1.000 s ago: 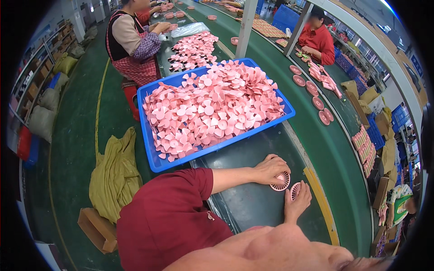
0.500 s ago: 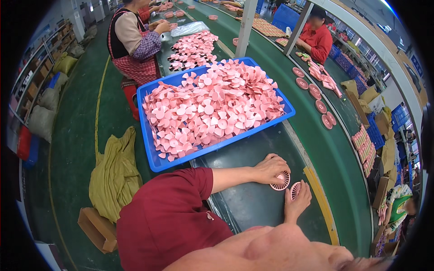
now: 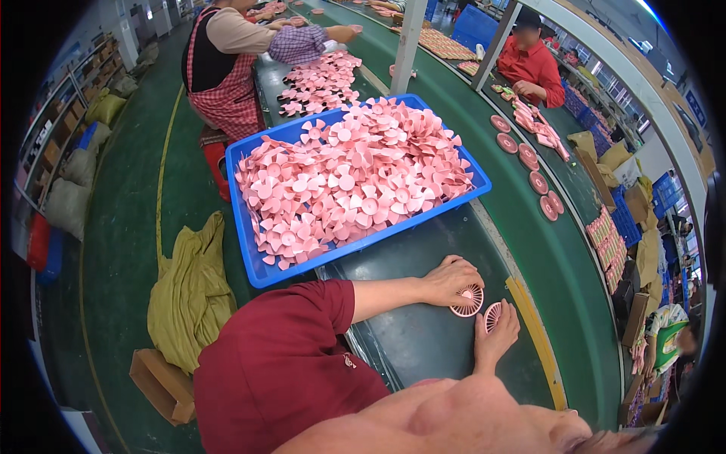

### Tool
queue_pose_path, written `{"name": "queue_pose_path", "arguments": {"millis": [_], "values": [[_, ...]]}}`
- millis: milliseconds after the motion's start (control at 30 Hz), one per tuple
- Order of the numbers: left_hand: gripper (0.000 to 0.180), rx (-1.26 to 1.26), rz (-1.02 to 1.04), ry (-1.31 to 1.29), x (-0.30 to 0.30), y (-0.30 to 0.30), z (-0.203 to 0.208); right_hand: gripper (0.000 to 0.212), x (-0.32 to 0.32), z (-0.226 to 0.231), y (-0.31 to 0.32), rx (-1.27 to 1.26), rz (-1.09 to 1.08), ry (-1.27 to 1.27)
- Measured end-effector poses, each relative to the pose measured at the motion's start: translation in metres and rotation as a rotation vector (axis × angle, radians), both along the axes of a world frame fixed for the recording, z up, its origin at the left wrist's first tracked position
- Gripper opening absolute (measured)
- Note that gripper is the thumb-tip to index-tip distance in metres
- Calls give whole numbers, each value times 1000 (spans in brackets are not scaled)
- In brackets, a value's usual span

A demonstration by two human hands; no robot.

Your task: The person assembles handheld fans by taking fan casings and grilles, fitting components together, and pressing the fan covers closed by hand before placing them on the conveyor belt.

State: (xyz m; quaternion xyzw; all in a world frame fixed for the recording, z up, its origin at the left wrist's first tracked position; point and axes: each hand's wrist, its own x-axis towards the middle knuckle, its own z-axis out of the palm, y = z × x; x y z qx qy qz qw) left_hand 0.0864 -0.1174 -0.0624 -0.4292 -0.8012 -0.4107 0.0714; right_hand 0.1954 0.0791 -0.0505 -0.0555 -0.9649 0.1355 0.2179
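Observation:
Over the dark green worktop (image 3: 412, 344), my left hand (image 3: 451, 278) is closed on a round pink fan grille (image 3: 470, 304) with spoke-like slots, gripping it from its far left side. Just below and to the right, my right hand (image 3: 496, 340) wraps its fingers round a second pink fan grille (image 3: 492, 315). A narrow gap separates the two grilles, which lie at or just above the worktop. Beyond my hands stands a blue tray (image 3: 376, 244) heaped with pink fan blades (image 3: 346, 181).
A green conveyor belt (image 3: 556, 291) runs along the right, carrying round pink parts (image 3: 538, 181). Yellow tape (image 3: 535, 337) marks the worktop edge. Left on the floor are an olive sack (image 3: 190, 291) and a cardboard box (image 3: 160, 384). Co-workers sit beyond the tray and across the belt.
My hands and both grilles stay nearly in place. The co-worker in the checked apron has stretched an arm toward the belt. The person in red has shifted their arms.

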Motion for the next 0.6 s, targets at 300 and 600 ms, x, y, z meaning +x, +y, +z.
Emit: {"name": "queue_pose_path", "arguments": {"millis": [300, 600], "values": [[42, -7, 3, -1, 0, 1, 3, 73, -1, -1, 1, 1, -17, -8], [43, -4, 8, 5, 1, 1, 0, 72, 0, 0, 0, -9, -21, -15]]}}
